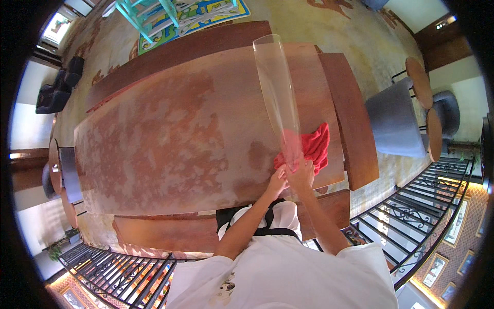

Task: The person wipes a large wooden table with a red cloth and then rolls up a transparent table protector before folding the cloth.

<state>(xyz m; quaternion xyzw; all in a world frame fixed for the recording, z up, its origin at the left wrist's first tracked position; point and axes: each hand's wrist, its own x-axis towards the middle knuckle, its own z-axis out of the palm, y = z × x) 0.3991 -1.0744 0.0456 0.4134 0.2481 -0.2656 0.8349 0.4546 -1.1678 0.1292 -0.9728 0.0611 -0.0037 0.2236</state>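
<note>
A long, clear, tube-shaped vessel (276,81), like a tall vase in glass or plastic, stretches away from me over the brown tabletop (154,146). Its rounded rim is at the far end. My left hand (278,181) and my right hand (302,175) are both closed around its near end, close to the table's front edge. A crumpled red cloth (317,146) lies just beyond my right hand, partly seen through the clear wall. Whether my fingers also touch the cloth is unclear. Darker, damp-looking patches mark the tabletop.
Wooden benches line the table, including a far bench (200,40) and a right bench (353,123). Grey chairs (397,119) stand further right. Black iron railing (413,204) runs behind me. A turquoise frame (146,19) stands on a colourful mat (212,17).
</note>
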